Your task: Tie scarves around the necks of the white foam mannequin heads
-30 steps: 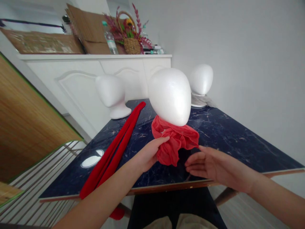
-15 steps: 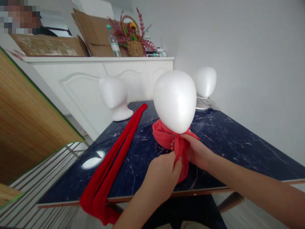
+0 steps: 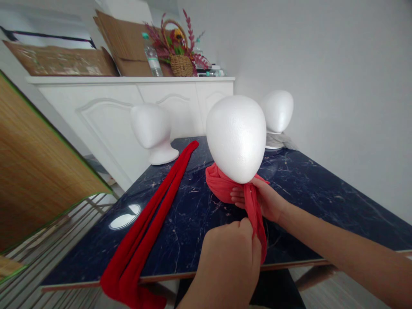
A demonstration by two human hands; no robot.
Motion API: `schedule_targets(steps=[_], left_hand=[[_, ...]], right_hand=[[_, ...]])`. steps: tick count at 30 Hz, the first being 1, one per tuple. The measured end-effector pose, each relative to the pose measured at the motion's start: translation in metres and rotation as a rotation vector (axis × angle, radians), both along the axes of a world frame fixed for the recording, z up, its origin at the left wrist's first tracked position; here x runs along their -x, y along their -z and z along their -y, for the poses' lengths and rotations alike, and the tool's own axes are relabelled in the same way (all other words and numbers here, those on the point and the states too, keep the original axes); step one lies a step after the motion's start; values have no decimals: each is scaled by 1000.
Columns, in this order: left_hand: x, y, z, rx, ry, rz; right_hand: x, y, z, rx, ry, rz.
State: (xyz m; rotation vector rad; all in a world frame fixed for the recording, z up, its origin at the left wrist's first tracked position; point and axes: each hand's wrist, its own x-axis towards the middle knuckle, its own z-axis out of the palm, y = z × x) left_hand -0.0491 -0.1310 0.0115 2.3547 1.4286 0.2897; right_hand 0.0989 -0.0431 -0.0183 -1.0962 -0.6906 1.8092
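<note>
A coral-red scarf [image 3: 222,186] is wrapped around the neck of a white foam mannequin head [image 3: 236,137] at the middle of the table. One end of the scarf hangs down in front, below the chin. My left hand [image 3: 230,246] is closed around this hanging end. Up at the neck, my right hand [image 3: 268,199] holds the scarf, its fingers curled behind the hanging strip and partly hidden by it. To the left lies a long, bright red folded scarf [image 3: 154,214], whose near end droops over the table's front edge.
Two more foam heads stand farther back, one at left [image 3: 151,128] and one at right [image 3: 278,111] with grey sheer cloth [image 3: 281,140] at its base. Behind the dark marbled table [image 3: 322,206], a white cabinet [image 3: 112,124] carries cardboard, bottles and a flower basket [image 3: 182,65].
My left hand has moved down and toward me, drawing the scarf end longer and straighter below the chin. My right hand stays at the neck. The person at upper left is out of view.
</note>
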Motion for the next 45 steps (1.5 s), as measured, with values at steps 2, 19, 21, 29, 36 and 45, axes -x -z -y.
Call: schedule_targets(steps=[2, 19, 21, 29, 36, 45], left_hand=[[-1, -1, 0, 11, 21, -17], [14, 8, 2, 49, -77, -115], [33, 1, -8, -37, -138, -88], [73, 15, -114, -127, -72, 319], [28, 15, -133, 185, 47, 627], [-91, -7, -161, 130, 258, 751]], right_hand=[[0, 1, -1, 10, 7, -17], [-25, 5, 26, 25, -208, -68], [-40, 8, 34, 1, -233, -22], [-84, 4, 10, -355, 47, 536], [-53, 5, 3, -638, -24, 374], [-160, -39, -11, -735, 266, 689]])
